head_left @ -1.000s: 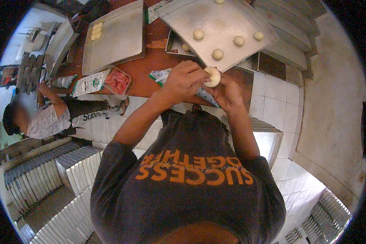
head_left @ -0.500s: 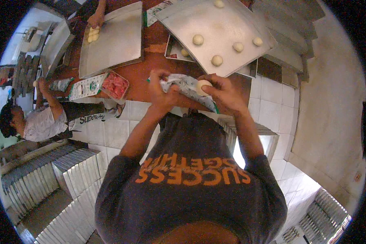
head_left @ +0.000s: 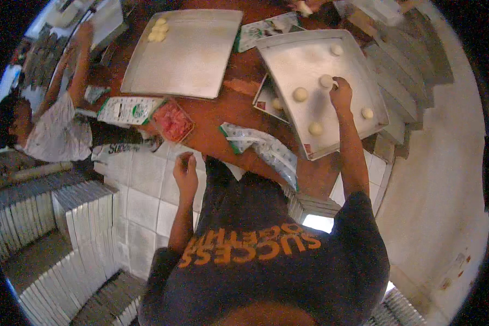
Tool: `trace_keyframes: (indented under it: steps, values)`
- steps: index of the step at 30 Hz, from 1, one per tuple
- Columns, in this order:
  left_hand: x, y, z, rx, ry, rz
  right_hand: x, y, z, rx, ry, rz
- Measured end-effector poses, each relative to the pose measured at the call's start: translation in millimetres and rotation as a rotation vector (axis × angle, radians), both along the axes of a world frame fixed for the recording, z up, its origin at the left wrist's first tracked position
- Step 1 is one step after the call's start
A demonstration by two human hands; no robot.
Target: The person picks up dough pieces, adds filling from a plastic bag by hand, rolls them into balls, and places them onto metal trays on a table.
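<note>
My right hand [head_left: 340,95] reaches over the pale metal tray [head_left: 358,51] with its fingers closed on the side of a round dough ball [head_left: 326,81]. Other dough balls lie spaced apart there, among them one [head_left: 300,94] to the left and one [head_left: 315,128] at the near side. My forearm covers part of the tray. Below the table's near edge, my left hand [head_left: 185,169] hangs with loosely bent fingers apart from the thumb and nothing visible in it. A crumpled, printed plastic packet [head_left: 266,151] lies on the table in front of me.
On the brown table [head_left: 212,127] stand a clear tub of pinkish-red filling [head_left: 173,120], a flat packet [head_left: 127,110] and a larger tray [head_left: 185,60] with several yellowish dough pieces. A co-worker [head_left: 60,130] is at left; another hand [head_left: 305,7] shows at the far edge. Stacked trays [head_left: 92,223] fill the lower left.
My right hand has carried the dough ball from over the packet to the tray. My left hand has let go of the packet and dropped back left. The view has shifted.
</note>
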State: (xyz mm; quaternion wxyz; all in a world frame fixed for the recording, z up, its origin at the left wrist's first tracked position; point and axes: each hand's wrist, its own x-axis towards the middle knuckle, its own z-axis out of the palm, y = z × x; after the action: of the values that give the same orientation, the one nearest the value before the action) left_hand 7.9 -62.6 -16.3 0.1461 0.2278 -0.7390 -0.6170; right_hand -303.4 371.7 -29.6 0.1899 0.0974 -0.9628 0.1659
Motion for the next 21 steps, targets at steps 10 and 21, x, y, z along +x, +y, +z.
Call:
trace_keyframes:
  steps: [10, 21]
  values:
    - [-238, -153, -13, -0.192, 0.080, -0.114, 71, -105, 60, -0.174, 0.145, -0.201]
    - [-528, -220, -123, -0.879, -0.193, 0.249, 255, -258, 41, -0.324, -0.569, -0.342]
